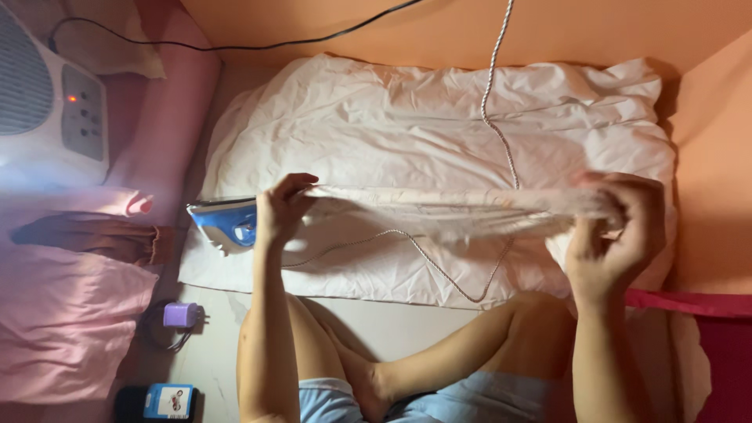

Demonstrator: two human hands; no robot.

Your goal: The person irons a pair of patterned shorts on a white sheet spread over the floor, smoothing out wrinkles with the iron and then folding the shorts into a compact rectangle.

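Orange walls enclose a crumpled white sheet spread on the floor — I see a blue iron at its left edge, its braided cord crossing behind a sheer pale garment. My left hand and right hand each pinch one end — it hangs stretched taut above the sheet, both arms raised.

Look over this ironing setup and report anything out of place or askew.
The iron's braided cord trails across the middle of the white padded sheet, looping under the thin cloth stretched between the left hand and right hand. The blue iron sits at the sheet's edge. The sheet is heavily wrinkled.
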